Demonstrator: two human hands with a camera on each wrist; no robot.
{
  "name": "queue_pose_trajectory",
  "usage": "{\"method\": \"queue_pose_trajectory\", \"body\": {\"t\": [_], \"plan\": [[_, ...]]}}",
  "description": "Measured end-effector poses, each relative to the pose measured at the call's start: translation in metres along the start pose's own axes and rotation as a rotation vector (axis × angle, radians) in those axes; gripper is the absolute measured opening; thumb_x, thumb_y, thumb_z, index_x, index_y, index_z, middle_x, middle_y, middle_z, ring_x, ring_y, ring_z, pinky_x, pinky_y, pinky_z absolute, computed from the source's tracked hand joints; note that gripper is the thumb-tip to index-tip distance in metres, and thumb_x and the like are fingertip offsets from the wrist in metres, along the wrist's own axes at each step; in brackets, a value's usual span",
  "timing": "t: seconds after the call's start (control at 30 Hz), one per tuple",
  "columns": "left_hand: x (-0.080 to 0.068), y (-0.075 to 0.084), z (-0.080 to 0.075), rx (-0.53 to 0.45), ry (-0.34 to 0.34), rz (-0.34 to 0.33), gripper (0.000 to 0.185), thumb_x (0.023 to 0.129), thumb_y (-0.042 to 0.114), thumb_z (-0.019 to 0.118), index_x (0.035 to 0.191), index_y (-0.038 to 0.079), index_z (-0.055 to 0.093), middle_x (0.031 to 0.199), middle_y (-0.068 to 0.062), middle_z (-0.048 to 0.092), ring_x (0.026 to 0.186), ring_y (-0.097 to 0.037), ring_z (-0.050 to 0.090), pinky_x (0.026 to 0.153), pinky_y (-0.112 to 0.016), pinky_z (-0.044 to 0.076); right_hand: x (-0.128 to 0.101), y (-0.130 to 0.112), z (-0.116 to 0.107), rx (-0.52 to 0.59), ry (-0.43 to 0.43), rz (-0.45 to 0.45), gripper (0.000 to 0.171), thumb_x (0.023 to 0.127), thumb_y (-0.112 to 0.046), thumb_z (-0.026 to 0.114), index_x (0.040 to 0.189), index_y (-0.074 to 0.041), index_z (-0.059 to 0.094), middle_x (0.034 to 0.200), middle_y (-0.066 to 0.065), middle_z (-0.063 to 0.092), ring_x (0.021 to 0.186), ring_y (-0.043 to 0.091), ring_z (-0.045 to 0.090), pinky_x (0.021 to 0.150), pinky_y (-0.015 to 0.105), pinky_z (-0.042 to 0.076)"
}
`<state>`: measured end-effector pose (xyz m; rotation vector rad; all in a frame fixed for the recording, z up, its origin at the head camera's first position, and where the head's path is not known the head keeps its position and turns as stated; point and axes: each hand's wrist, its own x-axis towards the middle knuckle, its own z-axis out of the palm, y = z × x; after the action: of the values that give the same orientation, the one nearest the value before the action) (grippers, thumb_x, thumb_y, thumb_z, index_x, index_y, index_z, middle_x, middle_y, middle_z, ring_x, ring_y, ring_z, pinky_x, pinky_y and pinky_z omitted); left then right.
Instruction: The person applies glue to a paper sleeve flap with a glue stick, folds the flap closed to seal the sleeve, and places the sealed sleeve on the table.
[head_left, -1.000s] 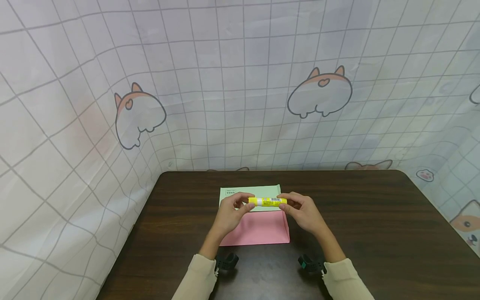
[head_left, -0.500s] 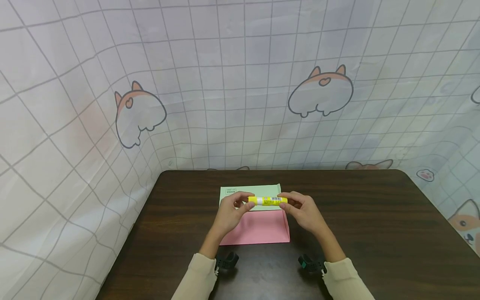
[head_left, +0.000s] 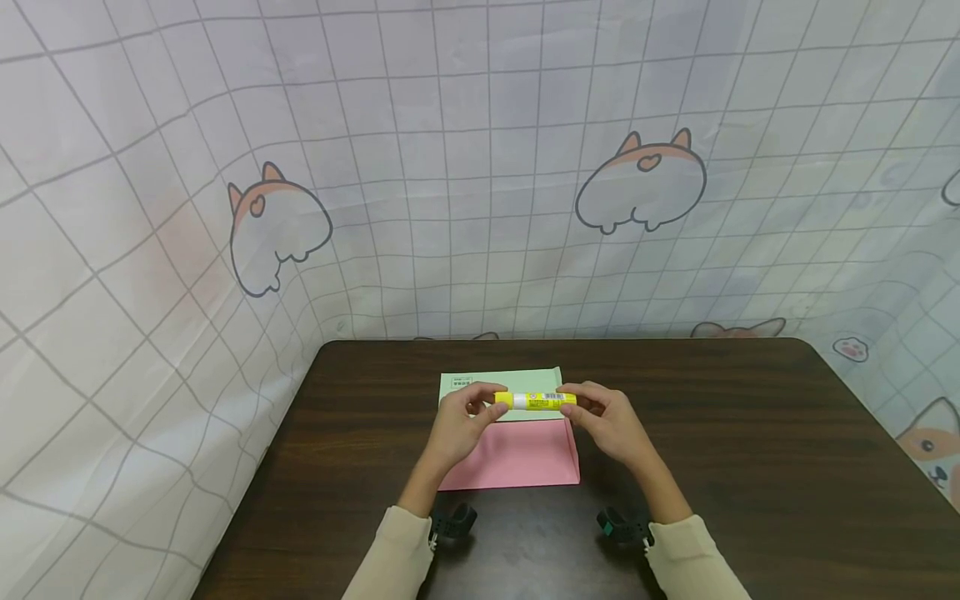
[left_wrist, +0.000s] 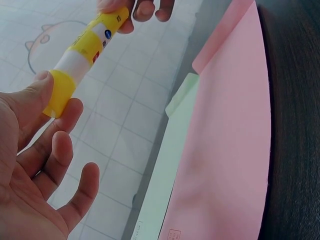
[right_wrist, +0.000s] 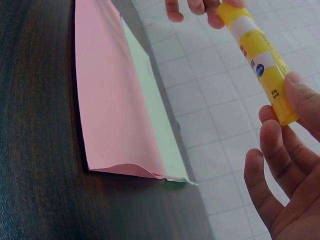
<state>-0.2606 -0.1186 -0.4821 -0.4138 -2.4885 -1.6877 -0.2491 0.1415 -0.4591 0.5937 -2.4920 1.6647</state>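
Left hand (head_left: 462,425): pinches one end of the glue stick (head_left: 545,402)
Right hand (head_left: 611,427): pinches the other
Stick's long axis: crosswise, raised between both, neither nearer
Pink envelope (head_left: 521,458): on the desk (head_left: 720,467)
Green envelope (head_left: 517,381): just beyond

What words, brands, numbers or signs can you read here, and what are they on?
"20g": on the yellow tube, near one end.
Yellow tube, the rest: a blue round logo, a barcode and other lettering, too small or blurred to read.
Green envelope: a small printed box near one corner, too small to read.
Pink envelope: a small red stamp-like box, its characters unreadable.
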Motion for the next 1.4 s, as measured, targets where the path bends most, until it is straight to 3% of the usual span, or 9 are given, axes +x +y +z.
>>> {"method": "queue_pose_trajectory", "body": {"t": [0.37, 1.0, 1.4], "plan": [[0.0014, -0.0032, -0.0002, 0.000, 0.008, -0.002, 0.025, 0.092, 0.024, 0.078, 0.116, 0.021, 0.076, 0.097, -0.003, 0.070, 0.081, -0.019, 0.054, 0.061, -0.022, 0.042, 0.0000, -0.0005, -0.0016, -0.014, 0.011, -0.011, 0.030, 0.094, -0.004, 0.071, 0.122, 0.005, 0.069, 0.103, 0.021, 0.069, 0.077, 0.015, 0.061, 0.068, 0.021, 0.052], [0.0016, -0.0043, -0.0021, 0.017, 0.009, -0.007, 0.025, 0.093, 0.025, 0.077, 0.118, 0.020, 0.076, 0.097, -0.001, 0.070, 0.080, -0.018, 0.055, 0.062, -0.022, 0.043, -0.0007, -0.0023, -0.0029, -0.007, 0.010, 0.002, 0.029, 0.094, -0.004, 0.071, 0.122, 0.005, 0.069, 0.099, 0.021, 0.066, 0.079, 0.028, 0.059, 0.066, 0.021, 0.050], [0.0015, -0.0034, -0.0033, 0.008, 0.026, 0.001, 0.024, 0.092, 0.023, 0.078, 0.116, 0.020, 0.076, 0.096, -0.003, 0.070, 0.081, -0.018, 0.054, 0.062, -0.023, 0.043, -0.0014, -0.0022, -0.0037, -0.025, 0.023, -0.013, 0.029, 0.094, -0.003, 0.071, 0.121, 0.005, 0.070, 0.098, 0.020, 0.066, 0.077, 0.027, 0.059, 0.065, 0.023, 0.051]]}}
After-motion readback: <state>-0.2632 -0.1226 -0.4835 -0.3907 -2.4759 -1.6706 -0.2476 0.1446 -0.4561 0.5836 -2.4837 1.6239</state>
